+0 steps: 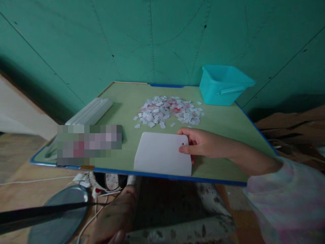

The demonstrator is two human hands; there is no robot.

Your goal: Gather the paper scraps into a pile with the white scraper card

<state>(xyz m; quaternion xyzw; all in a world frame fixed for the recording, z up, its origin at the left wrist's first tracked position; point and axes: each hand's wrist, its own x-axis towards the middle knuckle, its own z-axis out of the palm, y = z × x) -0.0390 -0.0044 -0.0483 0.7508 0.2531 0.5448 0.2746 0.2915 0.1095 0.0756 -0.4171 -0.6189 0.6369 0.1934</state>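
left hand (114, 220) low by the knee, fingers hidden, cannot tell | right hand (196, 144) fingers held the flat white paper sheet (162, 154) on the green worktop (223, 125) | pile of small paper bits (169, 112) lay behind

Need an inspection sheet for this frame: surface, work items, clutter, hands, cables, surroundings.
Surface: green board with blue edging.
Work items: white card flat near the front edge; heap of paper scraps, white and pinkish, behind it.
Clutter: teal tub at the far right corner; white ribbed piece on the left side.
Hands: right hand rests on the card's right edge, fingers curled at it; left hand not in view.
Cables: white cords on the floor below the front edge.
Surroundings: green wall panels behind; round grey disc on the floor; brown cardboard at right.
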